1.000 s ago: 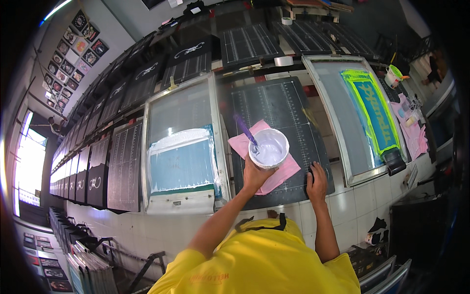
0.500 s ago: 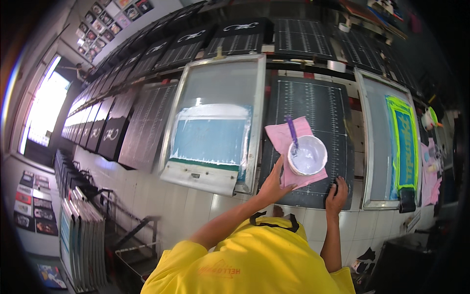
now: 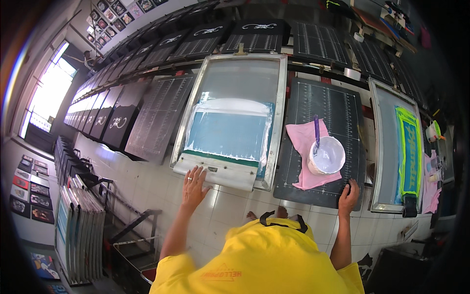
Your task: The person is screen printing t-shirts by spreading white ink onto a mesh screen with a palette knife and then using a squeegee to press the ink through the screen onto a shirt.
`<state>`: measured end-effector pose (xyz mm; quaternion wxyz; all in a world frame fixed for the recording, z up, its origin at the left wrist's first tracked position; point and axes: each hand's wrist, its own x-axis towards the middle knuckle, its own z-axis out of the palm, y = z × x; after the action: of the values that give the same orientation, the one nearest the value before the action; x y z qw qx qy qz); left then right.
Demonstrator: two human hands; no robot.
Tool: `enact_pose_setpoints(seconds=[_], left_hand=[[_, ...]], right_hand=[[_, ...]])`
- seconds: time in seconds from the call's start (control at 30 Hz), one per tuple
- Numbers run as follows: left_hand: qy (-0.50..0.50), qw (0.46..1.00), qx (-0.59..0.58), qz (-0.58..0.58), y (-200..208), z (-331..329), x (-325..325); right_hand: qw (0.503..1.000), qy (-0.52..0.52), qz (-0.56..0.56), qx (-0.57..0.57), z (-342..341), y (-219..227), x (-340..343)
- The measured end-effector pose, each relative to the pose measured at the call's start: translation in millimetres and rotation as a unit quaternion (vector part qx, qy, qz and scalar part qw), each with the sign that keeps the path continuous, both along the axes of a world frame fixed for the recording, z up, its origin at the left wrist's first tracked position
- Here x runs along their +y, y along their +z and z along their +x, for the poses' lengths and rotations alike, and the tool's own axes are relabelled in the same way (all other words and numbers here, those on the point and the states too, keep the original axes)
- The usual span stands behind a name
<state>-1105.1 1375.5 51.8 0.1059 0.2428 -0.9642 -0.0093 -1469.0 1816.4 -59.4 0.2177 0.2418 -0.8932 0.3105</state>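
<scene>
A metal-framed printing screen [image 3: 284, 98] with a blue stencil area lies to the left of a black printing board [image 3: 323, 103]. At its near end rests a wide squeegee [image 3: 230, 177] with a pale grey holder. My left hand [image 3: 194, 188] is open, fingers spread on the squeegee's left part. My right hand [image 3: 348, 197] is closed around the near right corner of the printing board. On that board a white tub [image 3: 327, 165] of pale ink stands on a pink cloth [image 3: 302, 134]. A purple-handled spatula [image 3: 317, 128] leans in the tub.
To the right, another framed screen [image 3: 381, 147] carries a blue and neon-yellow design and a dark squeegee. Beyond it are a small tub [image 3: 433, 131] and a pink cloth [image 3: 431, 196]. Rows of black boards run behind and left. Stacked screens [image 3: 81, 230] stand lower left.
My left hand has left the pink cloth by the tub and moved left onto the squeegee. My right hand stays at the board's corner. The whole view has shifted slightly.
</scene>
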Motion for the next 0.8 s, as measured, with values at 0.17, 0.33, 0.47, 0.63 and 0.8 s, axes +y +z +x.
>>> enact_pose_setpoints(seconds=[0.17,0.33,0.47,0.63,0.8], left_hand=[[-0.076,0.995,-0.059,-0.025,-6.9,6.2,-37.0],[-0.111,0.992,-0.051,-0.027,12.4,-0.6,-48.4],[-0.123,0.992,-0.041,0.001,40.9,-30.1,-65.1],[-0.14,0.988,-0.064,0.005,56.0,-72.9,-92.0],[-0.209,0.975,-0.069,0.012,46.7,-110.0,-134.8]], right_hand=[[1.0,-0.003,0.008,0.002,-1.7,-4.3,-0.6],[1.0,-0.014,0.006,0.0,1.2,-5.1,-1.6],[0.999,-0.026,0.02,-0.008,2.8,-3.0,-1.0],[0.999,-0.04,0.018,-0.011,3.8,-0.2,-3.2],[0.998,-0.051,0.01,-0.024,5.2,3.2,-6.0]])
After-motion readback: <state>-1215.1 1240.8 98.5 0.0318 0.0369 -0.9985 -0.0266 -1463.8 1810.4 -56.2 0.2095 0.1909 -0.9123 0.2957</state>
